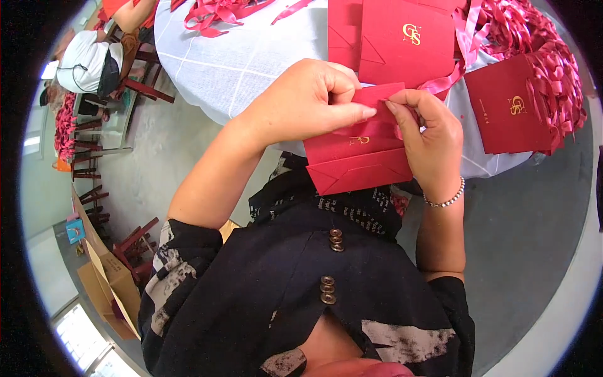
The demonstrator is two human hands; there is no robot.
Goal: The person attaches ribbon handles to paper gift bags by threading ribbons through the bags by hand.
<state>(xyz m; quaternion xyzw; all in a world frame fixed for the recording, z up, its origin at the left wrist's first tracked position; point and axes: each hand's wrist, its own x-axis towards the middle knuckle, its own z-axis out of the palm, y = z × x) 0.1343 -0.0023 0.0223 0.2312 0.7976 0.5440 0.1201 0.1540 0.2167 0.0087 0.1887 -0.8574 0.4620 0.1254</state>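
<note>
A round table under a pale cloth carries flat red paper bags and a heap of red ribbons. Over its near edge a folded red bag is held between both hands. The left hand, wrist bent, pinches the bag's upper flap; the right hand, fingers curled, apparently grips the same flap and a ribbon end.

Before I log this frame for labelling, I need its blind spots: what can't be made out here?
- Head view: the top edge of the folded red paper bag is covered by the left hand and right hand; what the fingertips pinch is hidden.
- Head view: the red bag on the white tablecloth is cut off by the top edge.
- Head view: the red ribbon pile blurs at the fisheye rim; single ribbons are indistinct.
</note>
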